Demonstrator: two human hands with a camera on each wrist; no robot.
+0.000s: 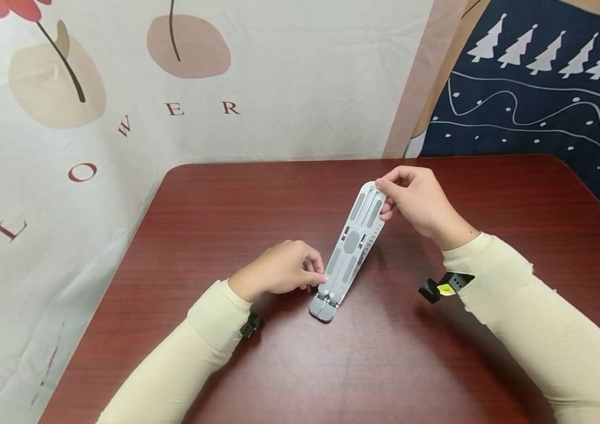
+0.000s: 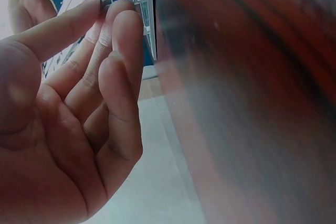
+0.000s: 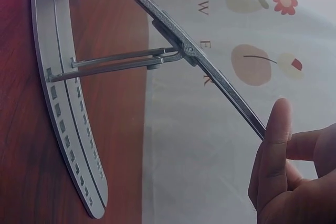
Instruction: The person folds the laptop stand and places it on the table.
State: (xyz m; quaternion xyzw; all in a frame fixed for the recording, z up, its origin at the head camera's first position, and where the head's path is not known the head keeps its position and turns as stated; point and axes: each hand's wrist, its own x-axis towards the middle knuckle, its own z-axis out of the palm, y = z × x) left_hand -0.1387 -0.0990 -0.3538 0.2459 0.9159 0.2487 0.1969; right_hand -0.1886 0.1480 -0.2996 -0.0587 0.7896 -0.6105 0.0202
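Observation:
A folding laptop stand [image 1: 344, 268] in silver-grey metal, with grey pads on its face, slants up from the table. Its lower, hinged end lies toward me. With thumb and fingers, my right hand [image 1: 418, 203] pinches the raised far end. My left hand [image 1: 289, 268] pinches the stand's left edge close to the hinge; its fingertips meet the metal edge in the left wrist view. In the right wrist view, two thin struts [image 3: 118, 64] run from the upper arm [image 3: 226, 87] of the stand to the slotted base [image 3: 62, 114], holding the two parts apart.
The stand is on a dark red wood-grain table [image 1: 183, 224]. Behind it hangs a pale cloth [image 1: 305, 88] with flowers and letters. A navy cloth [image 1: 533, 106] with white trees hangs at the right. Black wrist cameras [image 1: 445, 287] sit below both cuffs.

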